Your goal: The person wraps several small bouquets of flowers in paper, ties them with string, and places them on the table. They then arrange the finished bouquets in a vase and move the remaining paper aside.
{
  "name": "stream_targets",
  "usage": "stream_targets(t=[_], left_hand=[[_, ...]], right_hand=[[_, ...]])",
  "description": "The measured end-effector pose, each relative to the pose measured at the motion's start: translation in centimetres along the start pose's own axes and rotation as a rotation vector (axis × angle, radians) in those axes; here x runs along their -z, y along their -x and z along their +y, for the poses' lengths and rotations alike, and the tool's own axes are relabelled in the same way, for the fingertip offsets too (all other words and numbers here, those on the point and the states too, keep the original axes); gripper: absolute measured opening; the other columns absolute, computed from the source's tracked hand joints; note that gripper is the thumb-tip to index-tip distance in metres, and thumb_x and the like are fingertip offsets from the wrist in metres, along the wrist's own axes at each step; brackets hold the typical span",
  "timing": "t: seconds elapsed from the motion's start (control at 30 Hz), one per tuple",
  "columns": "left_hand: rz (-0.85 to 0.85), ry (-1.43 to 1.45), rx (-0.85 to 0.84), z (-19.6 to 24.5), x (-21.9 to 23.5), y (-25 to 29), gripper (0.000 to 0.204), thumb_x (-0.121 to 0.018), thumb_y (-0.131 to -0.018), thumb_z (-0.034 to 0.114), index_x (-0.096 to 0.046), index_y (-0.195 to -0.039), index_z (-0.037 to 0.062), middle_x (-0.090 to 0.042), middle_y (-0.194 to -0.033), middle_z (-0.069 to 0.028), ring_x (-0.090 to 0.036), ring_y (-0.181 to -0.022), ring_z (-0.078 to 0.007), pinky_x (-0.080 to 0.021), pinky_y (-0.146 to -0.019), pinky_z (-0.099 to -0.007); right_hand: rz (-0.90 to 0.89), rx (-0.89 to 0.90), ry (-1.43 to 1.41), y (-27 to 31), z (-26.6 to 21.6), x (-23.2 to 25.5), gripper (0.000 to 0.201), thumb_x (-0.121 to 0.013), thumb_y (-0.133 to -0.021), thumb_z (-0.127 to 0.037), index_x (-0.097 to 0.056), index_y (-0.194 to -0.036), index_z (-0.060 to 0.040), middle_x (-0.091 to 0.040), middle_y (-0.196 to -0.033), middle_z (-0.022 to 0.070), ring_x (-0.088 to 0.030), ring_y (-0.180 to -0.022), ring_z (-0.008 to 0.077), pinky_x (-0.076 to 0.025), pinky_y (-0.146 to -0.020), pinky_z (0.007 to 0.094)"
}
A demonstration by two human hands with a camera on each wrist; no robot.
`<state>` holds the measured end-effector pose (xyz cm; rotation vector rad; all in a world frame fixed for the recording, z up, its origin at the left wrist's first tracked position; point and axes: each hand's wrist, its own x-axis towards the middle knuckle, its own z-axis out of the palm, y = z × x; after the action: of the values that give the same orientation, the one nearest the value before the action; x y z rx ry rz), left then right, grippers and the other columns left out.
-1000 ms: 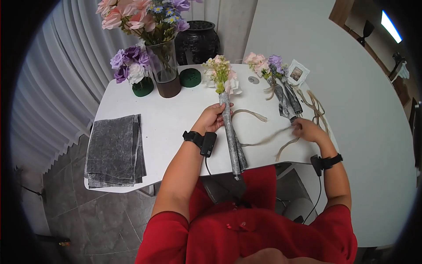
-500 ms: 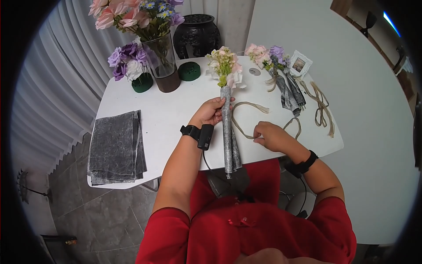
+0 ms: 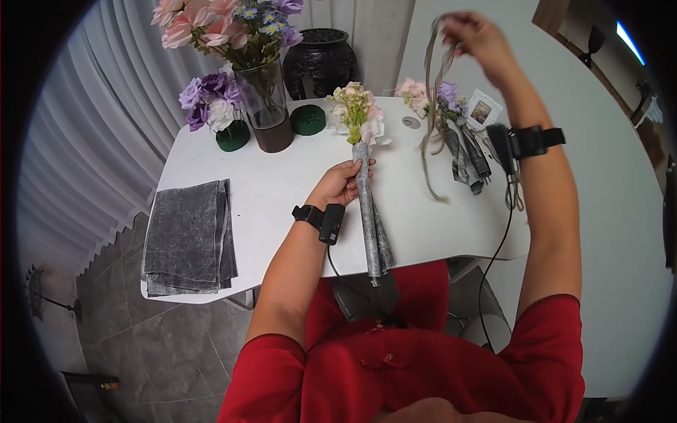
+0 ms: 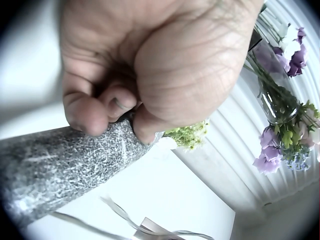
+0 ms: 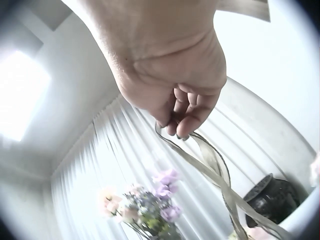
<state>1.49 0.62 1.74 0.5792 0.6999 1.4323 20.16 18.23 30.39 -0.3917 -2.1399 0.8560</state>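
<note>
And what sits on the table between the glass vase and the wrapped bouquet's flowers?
In the head view, a round green block sits there, between the glass vase and the bouquet's flowers.

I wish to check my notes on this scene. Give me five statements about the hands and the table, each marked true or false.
1. The left hand grips the grey-wrapped bouquet. True.
2. The right hand holds a ribbon. True.
3. The ribbon is tied around the bouquet. False: it hangs from the right hand.
4. In the head view, the grey sheets lie left of the bouquet. True.
5. The glass vase stands empty. False: it holds flowers.
</note>
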Motion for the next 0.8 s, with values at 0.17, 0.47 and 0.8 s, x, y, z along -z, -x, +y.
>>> stream_targets(t=[0.17, 0.47, 0.8], left_hand=[[0.008, 0.037, -0.007, 0.1, 0.0, -0.1, 0.032, -0.046, -0.097, 0.021, -0.051, -0.120, -0.0008, -0.062, -0.085, -0.0039, -0.034, -0.046, -0.0011, -0.032, -0.040, -0.0179], [0.026, 0.054, -0.035, -0.1, 0.7, -0.5, 0.032, -0.046, -0.098, 0.021, -0.052, -0.121, 0.0006, -0.062, -0.084, -0.0038, -0.034, -0.046, -0.0012, -0.032, -0.041, -0.0177], [0.033, 0.040, -0.035, 0.0, 0.5, -0.5, 0.030, -0.044, -0.099, 0.023, -0.054, -0.117, 0.0020, -0.060, -0.083, -0.0020, -0.032, -0.047, -0.0013, -0.033, -0.043, -0.0170]], right_hand=[[0.225, 0.130, -0.207, 2.2, -3.0, 2.7, 0.032, -0.056, -0.092, -0.024, -0.056, -0.110, 0.0029, -0.062, -0.092, 0.0087, -0.058, -0.083, 0.0127, -0.045, -0.072, 0.0240], [0.035, -0.599, 0.086, 24.0, 7.3, 1.2, 0.013, -0.064, -0.085, -0.015, -0.061, -0.092, -0.0038, -0.059, -0.071, -0.0002, -0.051, -0.063, 0.0079, -0.042, -0.058, 0.0235], [-0.430, -0.461, 0.597, 29.2, 7.8, 1.8, 0.059, -0.078, -0.063, -0.006, -0.058, -0.118, -0.0102, -0.057, -0.115, 0.0066, -0.054, -0.104, 0.0231, -0.046, -0.087, 0.0333]])
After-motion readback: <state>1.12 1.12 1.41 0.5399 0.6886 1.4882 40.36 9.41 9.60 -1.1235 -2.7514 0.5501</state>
